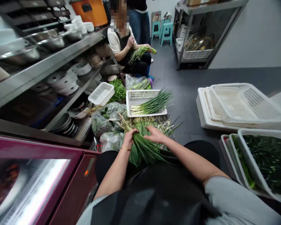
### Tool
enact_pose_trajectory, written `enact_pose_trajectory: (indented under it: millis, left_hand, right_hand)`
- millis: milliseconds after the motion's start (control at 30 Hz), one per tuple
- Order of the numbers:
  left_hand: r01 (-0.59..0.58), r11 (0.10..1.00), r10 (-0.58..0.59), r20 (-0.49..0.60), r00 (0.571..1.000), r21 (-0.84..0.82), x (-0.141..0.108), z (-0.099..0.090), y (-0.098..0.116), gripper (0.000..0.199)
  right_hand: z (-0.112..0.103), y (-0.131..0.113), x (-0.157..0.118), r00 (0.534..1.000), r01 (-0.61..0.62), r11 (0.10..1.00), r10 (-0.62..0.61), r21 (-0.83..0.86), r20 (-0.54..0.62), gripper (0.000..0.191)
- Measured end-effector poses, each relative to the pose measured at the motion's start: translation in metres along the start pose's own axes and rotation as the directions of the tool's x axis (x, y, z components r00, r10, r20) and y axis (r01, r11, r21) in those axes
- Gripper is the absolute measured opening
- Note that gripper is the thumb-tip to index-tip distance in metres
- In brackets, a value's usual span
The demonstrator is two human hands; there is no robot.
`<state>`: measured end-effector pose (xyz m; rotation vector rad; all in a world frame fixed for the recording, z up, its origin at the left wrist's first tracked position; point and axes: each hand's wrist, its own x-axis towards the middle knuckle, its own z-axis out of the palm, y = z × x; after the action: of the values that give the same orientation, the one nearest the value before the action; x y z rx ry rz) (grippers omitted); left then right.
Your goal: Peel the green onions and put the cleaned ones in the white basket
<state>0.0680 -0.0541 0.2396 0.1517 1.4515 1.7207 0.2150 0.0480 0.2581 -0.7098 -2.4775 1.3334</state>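
Note:
My left hand (129,139) is closed around a bunch of long green stalks (144,147) with pale root ends that point up and left. The green tops hang over my lap. Just right of the bunch, my right hand (155,135) has its fingers apart, close to the stalks, with nothing visible in it. Beyond my hands stands a white perforated basket (128,104) with a sheaf of similar green stalks (154,103) in it. More stalks and loose trimmings (165,126) lie on the floor between the basket and my hands.
Plastic bags of greens (103,120) and a small white basket (101,93) lie to the left, beside metal shelves (84,42). Ahead, a seated person (121,43) holds leafy stalks. White trays (243,103) and baskets of dark greens (271,156) stand at right.

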Motion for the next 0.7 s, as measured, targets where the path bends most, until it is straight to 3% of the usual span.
enact_pose_trajectory:
  millis: [33, 100, 167, 200, 300, 400, 467, 567, 633, 700]
  left_hand:
    - [0.001, 1.0, -0.002, 0.049, 0.999, 0.017, -0.005, -0.001, 0.012, 0.026]
    - [0.004, 0.998, -0.017, 0.213, 0.977, 0.061, -0.017, 0.008, 0.033, 0.028]
    - [-0.058, 0.995, 0.03, 0.331, 0.943, 0.076, -0.026, 0.029, 0.045, 0.034]
    - [-0.125, 0.989, 0.093, 0.333, 0.938, 0.076, -0.028, 0.04, 0.048, 0.036]
    - [-0.351, 0.911, 0.293, 0.261, 0.92, 0.218, -0.019, 0.068, 0.048, 0.038]
    - [-0.404, 0.799, 0.252, 0.363, 0.897, 0.445, 0.0, 0.076, 0.043, 0.045]
    - [-0.335, 0.815, 0.111, 0.44, 0.891, 0.472, 0.01, 0.073, 0.039, 0.052]
    - [-0.122, 0.92, -0.065, 0.452, 0.89, 0.374, 0.009, 0.065, 0.027, 0.064]
    - [-0.037, 0.948, -0.115, 0.45, 0.886, 0.316, 0.001, 0.064, 0.014, 0.065]
    - [-0.053, 0.957, -0.09, 0.465, 0.881, 0.285, -0.005, 0.066, 0.0, 0.061]
  right_hand:
    - [-0.011, -0.001, 0.005, 0.996, -0.021, 0.987, 0.034, 0.16, -0.08, 0.067]
    - [-0.024, -0.005, 0.015, 0.988, -0.008, 0.857, 0.088, 0.515, -0.13, 0.072]
    - [-0.02, -0.012, 0.021, 0.996, -0.016, 0.65, 0.081, 0.759, -0.049, 0.073]
    - [-0.013, -0.015, 0.022, 0.998, -0.044, 0.555, 0.064, 0.83, 0.01, 0.072]
    - [0.011, -0.016, 0.014, 0.986, -0.169, 0.374, 0.066, 0.912, 0.156, 0.062]
    - [0.013, -0.004, 0.004, 0.955, -0.28, 0.345, 0.194, 0.896, 0.224, 0.042]
    - [-0.001, 0.005, 0.001, 0.939, -0.288, 0.325, 0.282, 0.901, 0.199, 0.033]
    - [-0.026, 0.016, 0.002, 0.929, -0.246, 0.215, 0.331, 0.945, 0.166, 0.024]
    - [-0.039, 0.019, 0.006, 0.921, -0.241, 0.144, 0.345, 0.96, 0.18, 0.017]
    - [-0.045, 0.02, 0.011, 0.912, -0.2, 0.123, 0.385, 0.972, 0.138, 0.013]
